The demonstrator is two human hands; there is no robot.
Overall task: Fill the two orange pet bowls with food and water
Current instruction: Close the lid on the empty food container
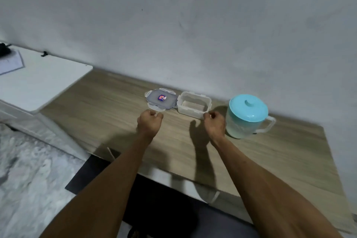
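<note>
A clear plastic food container (pixel 193 104) stands without its lid near the wall on the wooden table (pixel 108 106); it looks empty. Its lid (pixel 161 99), with a small sticker, lies flat just left of it. A clear jug with a turquoise lid (pixel 247 115) stands to the right, handle pointing right. My left hand (pixel 149 121) hovers just in front of the lid, fingers loosely curled, holding nothing. My right hand (pixel 215 122) sits between the container and the jug, fingers curled, also holding nothing. No orange bowls are in view.
A white table (pixel 44 81) adjoins the wooden one on the left, with papers (pixel 10 63) and a dark object at its far corner. A grey wall runs behind. Marbled floor and a dark mat (pixel 88 172) lie below left.
</note>
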